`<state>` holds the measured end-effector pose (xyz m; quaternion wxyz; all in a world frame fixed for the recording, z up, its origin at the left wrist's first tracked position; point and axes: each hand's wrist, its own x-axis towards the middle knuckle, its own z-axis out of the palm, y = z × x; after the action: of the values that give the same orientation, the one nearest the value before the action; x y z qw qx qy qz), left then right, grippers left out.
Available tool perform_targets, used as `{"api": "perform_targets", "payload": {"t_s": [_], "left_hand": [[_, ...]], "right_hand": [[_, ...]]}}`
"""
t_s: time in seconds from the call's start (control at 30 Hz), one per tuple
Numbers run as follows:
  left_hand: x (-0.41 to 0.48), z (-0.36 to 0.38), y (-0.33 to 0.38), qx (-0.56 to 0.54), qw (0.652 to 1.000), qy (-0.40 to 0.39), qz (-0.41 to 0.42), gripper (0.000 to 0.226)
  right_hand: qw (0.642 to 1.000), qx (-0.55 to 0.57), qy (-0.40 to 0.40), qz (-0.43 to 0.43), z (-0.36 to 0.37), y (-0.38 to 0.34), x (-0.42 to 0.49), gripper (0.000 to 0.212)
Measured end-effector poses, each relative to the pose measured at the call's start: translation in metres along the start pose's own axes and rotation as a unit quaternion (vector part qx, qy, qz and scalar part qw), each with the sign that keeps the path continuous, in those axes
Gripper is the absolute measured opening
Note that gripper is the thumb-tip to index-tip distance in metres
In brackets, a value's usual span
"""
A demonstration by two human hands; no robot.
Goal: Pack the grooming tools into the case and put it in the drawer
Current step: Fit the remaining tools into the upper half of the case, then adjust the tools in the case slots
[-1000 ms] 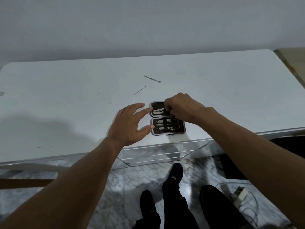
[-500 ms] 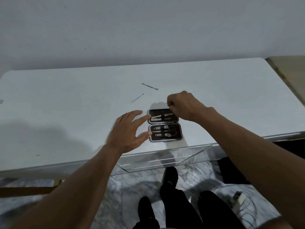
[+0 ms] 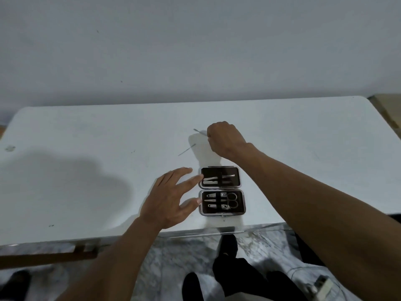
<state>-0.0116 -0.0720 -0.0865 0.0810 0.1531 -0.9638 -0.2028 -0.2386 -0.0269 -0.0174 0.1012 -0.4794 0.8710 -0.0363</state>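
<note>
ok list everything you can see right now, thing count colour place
table: 1, white, against the wall
case: 1, black lining, silver rim, open flat near the table's front edge
tools in case: several, silver, strapped into both halves, scissors in the near half
loose thin tool: 1, silver, on the table beyond the case
second thin tool: 1, silver, at the right hand's fingertips
floor: grey marble
left hand: open, fingertips at the case's left edge
right hand: curled over the second thin tool
</note>
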Motion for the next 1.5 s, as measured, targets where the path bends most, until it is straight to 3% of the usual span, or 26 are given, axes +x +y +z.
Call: {"api": "perform_targets", "payload": {"t_s": [0.1,0.2,0.43,0.93,1.17,1.23,1.37,1.5], "left_hand": [[0.002,-0.001,0.001,0.004,1.0,-0.002,-0.006,0.056],[0.002,-0.001,0.002,0.006,1.0,-0.007,-0.011,0.057],[0.004,0.0,0.001,0.007,1.0,0.003,-0.008,0.057],[0.003,0.0,0.002,0.007,1.0,0.022,-0.002,0.056],[0.001,0.002,-0.001,0.008,0.999,0.034,0.007,0.056],[0.001,0.003,-0.001,0.012,0.999,0.038,0.009,0.056],[0.001,0.004,-0.002,0.021,0.999,0.038,0.015,0.056],[0.001,0.005,-0.004,0.019,0.999,0.022,0.014,0.056]], "right_hand": [[1.0,-0.004,-0.006,0.011,-0.002,-0.004,0.014,0.013],[1.0,-0.006,-0.013,0.021,-0.003,-0.006,0.025,0.003],[0.997,0.01,-0.044,0.07,-0.008,-0.012,0.044,0.024],[0.993,0.013,-0.097,0.063,-0.012,-0.007,0.027,0.02],[0.991,0.086,-0.043,0.093,-0.022,0.005,0.001,0.016],[0.984,0.144,-0.024,0.099,-0.023,0.012,-0.011,0.005],[0.966,0.24,0.023,0.098,-0.025,0.023,-0.042,0.012],[0.965,0.244,0.02,0.097,-0.02,0.031,-0.069,0.017]]}}
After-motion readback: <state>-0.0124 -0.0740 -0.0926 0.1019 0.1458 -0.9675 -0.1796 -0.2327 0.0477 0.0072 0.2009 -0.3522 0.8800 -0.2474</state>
